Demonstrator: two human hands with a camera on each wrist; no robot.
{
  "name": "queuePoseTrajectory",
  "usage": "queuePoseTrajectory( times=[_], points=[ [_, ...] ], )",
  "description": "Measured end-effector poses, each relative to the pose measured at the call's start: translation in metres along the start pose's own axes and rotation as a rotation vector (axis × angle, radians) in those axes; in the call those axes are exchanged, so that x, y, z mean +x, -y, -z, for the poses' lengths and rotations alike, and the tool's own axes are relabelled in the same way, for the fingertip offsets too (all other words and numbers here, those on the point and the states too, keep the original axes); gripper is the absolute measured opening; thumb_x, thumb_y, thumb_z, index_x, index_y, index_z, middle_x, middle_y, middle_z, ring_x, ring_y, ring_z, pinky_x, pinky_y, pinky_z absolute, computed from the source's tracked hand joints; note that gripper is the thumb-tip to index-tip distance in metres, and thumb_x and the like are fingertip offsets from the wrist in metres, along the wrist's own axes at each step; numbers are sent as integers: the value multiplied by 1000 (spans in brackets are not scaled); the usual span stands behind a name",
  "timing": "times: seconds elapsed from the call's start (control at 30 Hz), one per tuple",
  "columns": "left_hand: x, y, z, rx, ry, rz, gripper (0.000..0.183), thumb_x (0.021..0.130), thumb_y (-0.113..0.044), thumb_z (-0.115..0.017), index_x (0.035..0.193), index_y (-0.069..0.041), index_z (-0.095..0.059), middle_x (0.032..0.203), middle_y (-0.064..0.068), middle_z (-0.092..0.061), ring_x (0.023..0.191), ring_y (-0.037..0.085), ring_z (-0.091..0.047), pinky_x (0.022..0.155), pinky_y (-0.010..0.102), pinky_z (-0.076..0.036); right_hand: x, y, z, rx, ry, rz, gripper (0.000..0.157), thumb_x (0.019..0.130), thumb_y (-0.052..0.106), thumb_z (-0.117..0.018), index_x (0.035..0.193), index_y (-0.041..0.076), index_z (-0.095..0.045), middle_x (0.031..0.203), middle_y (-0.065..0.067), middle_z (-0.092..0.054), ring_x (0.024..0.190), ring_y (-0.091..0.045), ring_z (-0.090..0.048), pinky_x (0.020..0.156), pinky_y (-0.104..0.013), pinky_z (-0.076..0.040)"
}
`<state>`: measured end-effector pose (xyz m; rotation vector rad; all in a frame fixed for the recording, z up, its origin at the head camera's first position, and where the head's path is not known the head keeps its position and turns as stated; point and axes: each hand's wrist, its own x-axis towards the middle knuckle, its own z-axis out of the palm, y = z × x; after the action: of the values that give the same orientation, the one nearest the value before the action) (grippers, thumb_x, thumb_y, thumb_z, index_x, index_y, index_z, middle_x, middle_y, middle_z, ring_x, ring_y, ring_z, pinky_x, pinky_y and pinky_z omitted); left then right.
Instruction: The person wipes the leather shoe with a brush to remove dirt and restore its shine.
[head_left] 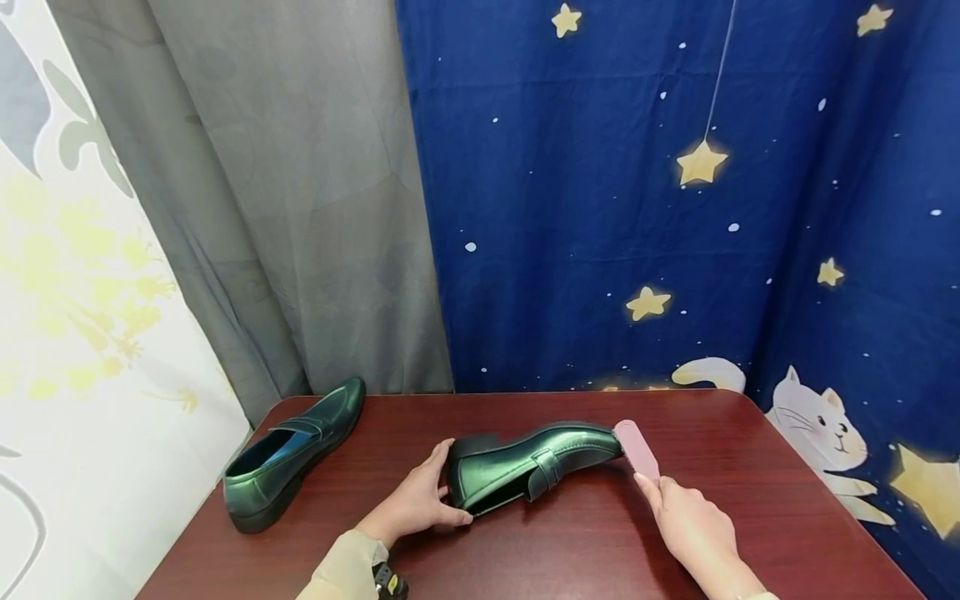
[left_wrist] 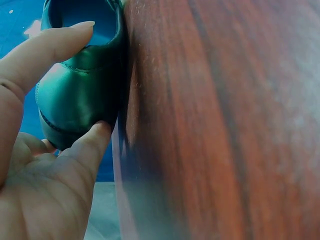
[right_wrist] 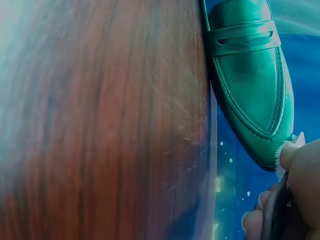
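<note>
A shiny green loafer (head_left: 491, 477) lies tipped on its side on the table, its opening facing the near edge and its toe to the right. My left hand (head_left: 420, 502) grips its heel; in the left wrist view the thumb reaches over the collar and fingers press the back of the heel (left_wrist: 75, 102). In my right hand (head_left: 693, 527) is a pink-backed brush (head_left: 636, 450), held by its handle. White bristles (right_wrist: 280, 162) touch the tip of the toe in the right wrist view. The brush's handle is mostly hidden by the fingers.
A second green loafer (head_left: 262, 492) stands upright at the table's left edge, toe pointing away. The reddish-brown wooden table (head_left: 570, 550) has rounded far corners. Behind it hang a grey curtain (head_left: 300, 167) and a blue star-patterned curtain (head_left: 562, 208).
</note>
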<state>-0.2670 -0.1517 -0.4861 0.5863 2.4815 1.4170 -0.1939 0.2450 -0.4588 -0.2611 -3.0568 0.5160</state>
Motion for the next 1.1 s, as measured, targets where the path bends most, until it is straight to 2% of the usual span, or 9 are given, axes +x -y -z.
queuePoseTrajectory(
  times=[0.1,0.23,0.4,0.63,0.83,1.1],
  points=[
    [-1,0,0,-2,3,8,124,71,-16,-93,161,-1,-10,167,29,-5,150,40,-29,103,44,-50,0,0,-1,16,-9,8,79,100,73,-27,111,5,-67,99,-21,-72,82,-37,-68,63,-56,-50],
    [-1,-1,1,-9,6,8,124,71,-16,-93,161,-2,-9,167,29,-4,151,41,-26,104,44,-50,0,2,-3,41,-38,18,71,102,66,-31,104,5,-67,94,-20,-72,79,-37,-69,61,-56,-49],
    [-1,0,1,-5,6,10,124,72,-17,-93,161,-2,-8,167,29,-3,147,42,-33,103,44,-51,-1,5,-4,60,-73,22,68,103,65,-32,98,7,-67,90,-19,-72,77,-37,-69,60,-56,-49],
    [0,0,2,-7,0,-3,123,71,-15,-93,160,1,-9,166,30,-6,150,41,-27,101,42,-52,1,17,-4,72,-88,41,67,103,64,-34,97,7,-68,84,-14,-71,74,-32,-68,59,-54,-49],
    [0,0,1,-19,0,-5,123,71,-15,-93,160,1,-10,166,29,-6,150,41,-28,102,42,-51,3,26,-4,75,-129,66,57,104,55,-42,94,6,-68,83,-16,-71,73,-33,-68,57,-53,-49],
    [1,2,2,-24,9,-7,124,71,-15,-93,160,1,-9,166,29,-5,152,41,-22,103,44,-50,2,32,-2,99,-116,65,57,104,56,-43,93,6,-69,80,-14,-70,68,-27,-65,55,-49,-47]
  ],
)
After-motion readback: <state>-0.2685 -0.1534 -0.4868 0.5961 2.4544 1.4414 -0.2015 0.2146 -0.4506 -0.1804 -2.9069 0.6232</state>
